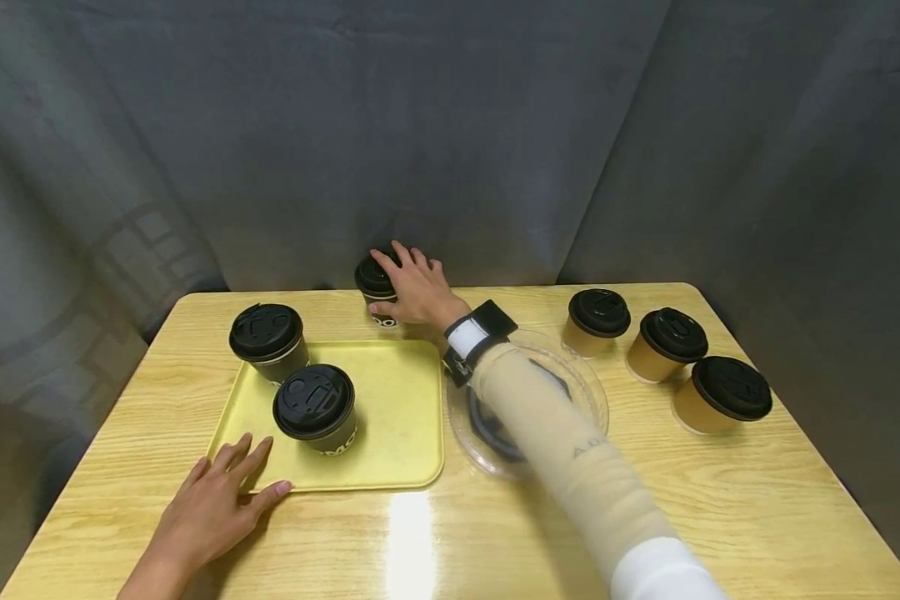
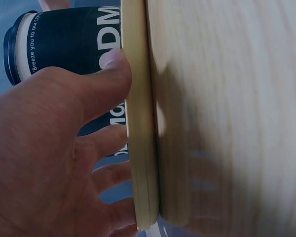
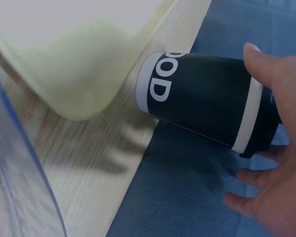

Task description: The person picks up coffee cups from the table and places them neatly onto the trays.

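Observation:
My left hand [image 1: 210, 508] rests at the near left corner of the yellow tray [image 1: 401, 417], its fingers spread and its thumb at the front rim. On the tray, a dark paper coffee cup with a black lid [image 1: 315, 404] stands near that hand. Another dark lidded cup [image 1: 267, 337] is at the tray's back left corner. My right hand [image 1: 420, 292] is beside a third dark lidded cup [image 3: 202, 98], upright near the table's far edge. Its thumb lies by the cup's side and its fingers spread around the lid; firm contact is not clear.
A round clear plastic dish [image 1: 600, 408] with a dark shape inside sits right of the tray, partly hidden beneath my right forearm. Farther right stand three brown cups with black lids, one [image 1: 596, 321] nearest the dish. A grey curtain [image 1: 420, 125] hangs behind the table.

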`<state>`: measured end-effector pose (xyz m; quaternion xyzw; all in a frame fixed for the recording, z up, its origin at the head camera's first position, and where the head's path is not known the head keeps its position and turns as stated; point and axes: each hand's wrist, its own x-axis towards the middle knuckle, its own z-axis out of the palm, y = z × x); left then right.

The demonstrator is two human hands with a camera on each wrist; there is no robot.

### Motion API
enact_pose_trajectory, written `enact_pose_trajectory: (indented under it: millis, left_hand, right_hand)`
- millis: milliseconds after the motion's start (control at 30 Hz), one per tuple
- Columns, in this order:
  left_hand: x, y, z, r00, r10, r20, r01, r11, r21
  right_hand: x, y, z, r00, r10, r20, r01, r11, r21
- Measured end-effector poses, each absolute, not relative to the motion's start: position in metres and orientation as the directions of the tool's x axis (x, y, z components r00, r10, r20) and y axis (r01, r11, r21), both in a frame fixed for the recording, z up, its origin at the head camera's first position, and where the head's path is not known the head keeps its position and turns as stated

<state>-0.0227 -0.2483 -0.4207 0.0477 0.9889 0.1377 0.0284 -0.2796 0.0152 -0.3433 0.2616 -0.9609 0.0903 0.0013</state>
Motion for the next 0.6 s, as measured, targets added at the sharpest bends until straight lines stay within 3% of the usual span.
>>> enact_pose_trajectory:
  millis: [333,600]
  left_hand:
    - [-0.020,-0.250,-0.420,-0.994,0.095,-0.050,0.077,0.959,0.273]
    - [-0.017,-0.250,-0.419,-0.995,0.088,-0.040,0.074,0.959,0.274]
  right_hand:
    - [-0.285,0.006,-0.346,-0.868,-0.491,0.069,-0.495,0.847,-0.192]
    - [-0.284,0.003,-0.345,-0.856,-0.510,0.084,-0.510,0.807,-0.299]
